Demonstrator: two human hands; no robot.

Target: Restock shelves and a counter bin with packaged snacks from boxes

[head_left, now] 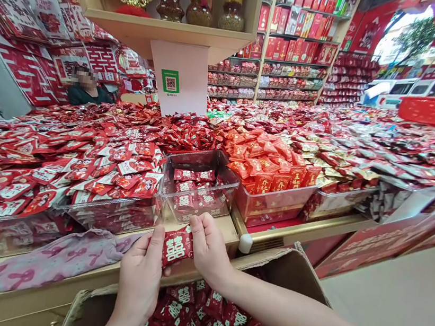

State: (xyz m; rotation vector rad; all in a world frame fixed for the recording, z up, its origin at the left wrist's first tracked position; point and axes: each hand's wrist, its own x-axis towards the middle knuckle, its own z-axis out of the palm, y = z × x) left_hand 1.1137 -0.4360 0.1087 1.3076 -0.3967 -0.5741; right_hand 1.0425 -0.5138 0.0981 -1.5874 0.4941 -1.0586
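A red candy packet (176,247) with a pale double-happiness sign is stretched between both hands. My left hand (142,265) pinches its left end, thumb on top. At the packet's right end, the fingers of my right hand (208,247) are closed on it. Below the hands stands an open cardboard box (303,273) holding many packets (216,323) of the same look. Just beyond the hands is a clear plastic bin (198,206), with several red packets (186,186) laid in rows inside it.
Heaped red packets (112,170) fill the bins at left, and orange-red packets (269,164) the bin at right. A pink patterned cloth (56,259) lies along the counter edge. A white post (180,80) holds up a shelf (171,29). A person (88,93) is at the back left.
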